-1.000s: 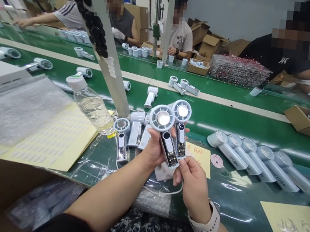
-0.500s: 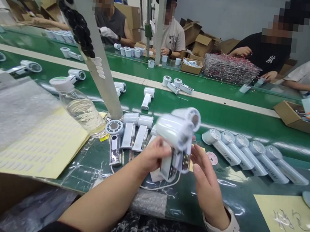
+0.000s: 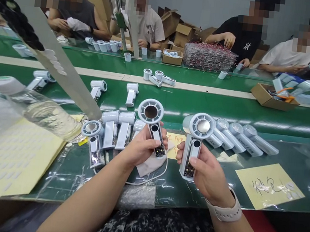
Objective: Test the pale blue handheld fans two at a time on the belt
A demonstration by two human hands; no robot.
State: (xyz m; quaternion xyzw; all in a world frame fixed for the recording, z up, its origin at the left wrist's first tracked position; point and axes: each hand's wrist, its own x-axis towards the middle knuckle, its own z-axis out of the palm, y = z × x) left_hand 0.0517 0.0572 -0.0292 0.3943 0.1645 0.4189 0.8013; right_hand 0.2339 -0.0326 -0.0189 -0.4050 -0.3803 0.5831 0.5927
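The left hand and the right hand have just moved apart: the two white handheld fans that were held together now stand separately, one in each closed hand. The left fan is held upright by its handle over the near edge of the green conveyor counter, its round head showing a dark centre inside a ribbed ring. The right fan stands upright just beside the row of finished-looking fans, its head showing a silver disc. Both handles are open at the front, with a small circuit board exposed near the lower end. Between the hands lie a pale cloth and a loop of white cable, with a sheet of bubble wrap nearer the person. To the left, more fan bodies stand in a cluster beside a water bottle lying on a yellow label sheet. A handwritten yellow note lies to the right, and co-workers sit across the far side of the counter.
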